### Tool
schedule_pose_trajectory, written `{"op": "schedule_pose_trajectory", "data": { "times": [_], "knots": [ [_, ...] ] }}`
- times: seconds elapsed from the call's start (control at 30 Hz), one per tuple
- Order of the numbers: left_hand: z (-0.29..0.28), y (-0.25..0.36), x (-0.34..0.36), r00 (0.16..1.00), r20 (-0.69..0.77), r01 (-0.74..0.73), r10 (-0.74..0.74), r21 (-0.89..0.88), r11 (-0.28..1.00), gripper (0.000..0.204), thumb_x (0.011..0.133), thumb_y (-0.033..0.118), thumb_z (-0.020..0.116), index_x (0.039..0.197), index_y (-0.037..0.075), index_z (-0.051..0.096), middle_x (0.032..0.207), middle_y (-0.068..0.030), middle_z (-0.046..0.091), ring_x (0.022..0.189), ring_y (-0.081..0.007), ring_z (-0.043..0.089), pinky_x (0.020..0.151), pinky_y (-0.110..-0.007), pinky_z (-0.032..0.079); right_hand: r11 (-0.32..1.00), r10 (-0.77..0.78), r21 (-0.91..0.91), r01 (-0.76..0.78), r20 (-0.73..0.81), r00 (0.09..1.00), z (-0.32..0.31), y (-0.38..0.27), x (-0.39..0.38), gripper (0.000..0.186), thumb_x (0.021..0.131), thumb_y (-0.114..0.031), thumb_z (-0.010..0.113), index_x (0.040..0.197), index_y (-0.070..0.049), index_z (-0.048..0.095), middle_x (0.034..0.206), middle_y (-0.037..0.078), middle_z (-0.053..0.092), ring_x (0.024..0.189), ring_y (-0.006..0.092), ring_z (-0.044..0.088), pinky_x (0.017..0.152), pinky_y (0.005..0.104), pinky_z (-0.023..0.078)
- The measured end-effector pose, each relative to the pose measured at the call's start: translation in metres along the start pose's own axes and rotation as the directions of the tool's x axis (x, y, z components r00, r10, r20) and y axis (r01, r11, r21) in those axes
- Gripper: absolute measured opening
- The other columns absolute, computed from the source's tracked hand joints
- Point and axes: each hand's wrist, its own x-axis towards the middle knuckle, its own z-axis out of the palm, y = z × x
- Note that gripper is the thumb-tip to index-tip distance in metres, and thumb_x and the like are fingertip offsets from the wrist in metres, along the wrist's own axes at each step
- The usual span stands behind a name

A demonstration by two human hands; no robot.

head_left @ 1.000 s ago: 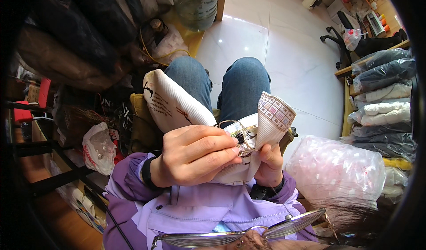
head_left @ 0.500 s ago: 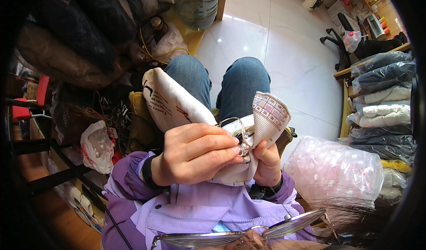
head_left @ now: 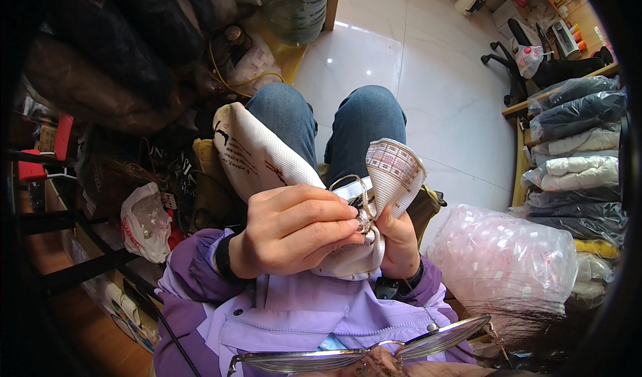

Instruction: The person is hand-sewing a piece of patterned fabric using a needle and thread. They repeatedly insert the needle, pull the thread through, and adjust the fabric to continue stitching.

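Note:
Across my lap lies a white cross-stitch cloth (head_left: pixel 264 151) with dark and brown stitching, rolled or bunched lengthwise. Its right end flares out and carries a border of small brown and mauve squares. My left hand (head_left: pixel 297 226) is closed, thumb and fingers pinching the bunched, dark-stitched middle of the cloth. Close beside it, my right hand (head_left: pixel 399 243) grips the gathered cloth below the flared end. A thin tan loop of thread (head_left: pixel 366 193) stands up between the hands. The left fingers hide what lies right under their tips.
Bagged clothes (head_left: pixel 575 143) fill shelves on the right, above a large clear plastic bundle (head_left: pixel 501 260). A black office chair (head_left: pixel 515 63) stands at far right. On the left are a white plastic bag (head_left: pixel 146 223), dark bagged garments (head_left: pixel 114 43) and a large water bottle (head_left: pixel 294 9).
My right hand and the flared end of the cloth have shifted slightly left, toward my left hand. The left hand has hardly moved.

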Motion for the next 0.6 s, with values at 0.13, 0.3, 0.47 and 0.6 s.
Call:
{"op": "schedule_pose_trajectory", "data": {
  "times": [0.13,0.3,0.47,0.6],
  "knots": [
    [0.0006,-0.0005,-0.0004,1.000,-0.006,-0.003,0.003,-0.005,1.000,0.026,0.070,0.014,0.088,0.089,0.006,0.072,0.088,-0.0058,0.072,0.078,-0.0207,0.071,0.061,-0.028,0.060,0.998,0.017,-0.061,-0.018,-0.014,1.000,-0.0057,0.0012,-0.0010,0.058,0.098,-0.041,0.060,0.135,0.001,0.048,0.122,0.016,0.065,0.105,0.0239,0.068,0.091,0.0388,0.057],
    [0.0029,0.0004,-0.0023,1.000,-0.025,-0.013,0.013,0.000,1.000,0.025,0.070,0.013,0.087,0.088,0.006,0.071,0.088,-0.0056,0.071,0.077,-0.0204,0.071,0.062,-0.029,0.059,0.997,0.037,-0.071,-0.035,0.021,0.999,-0.0090,0.0045,-0.0039,0.077,0.090,-0.059,0.064,0.137,0.000,0.048,0.124,0.017,0.063,0.108,0.0252,0.067,0.094,0.0398,0.056],
    [0.0054,0.0005,-0.0038,0.999,-0.052,-0.017,0.017,0.008,1.000,0.021,0.071,0.014,0.083,0.087,0.005,0.072,0.086,-0.0053,0.071,0.077,-0.0200,0.070,0.061,-0.029,0.058,0.995,0.032,-0.091,-0.030,0.026,0.999,-0.0089,0.0051,-0.0050,0.082,0.088,-0.063,0.063,0.138,0.000,0.047,0.125,0.017,0.063,0.108,0.0250,0.067,0.094,0.0400,0.056],
    [0.0052,0.0006,-0.0041,0.999,-0.048,-0.021,0.022,0.013,1.000,0.021,0.072,0.014,0.083,0.087,0.005,0.072,0.087,-0.0052,0.071,0.077,-0.0198,0.070,0.060,-0.029,0.057,0.994,0.021,-0.107,-0.021,0.003,1.000,-0.0078,0.0042,-0.0060,0.081,0.088,-0.061,0.065,0.137,0.000,0.047,0.124,0.018,0.063,0.107,0.0257,0.067,0.094,0.0407,0.056]
  ]
}}
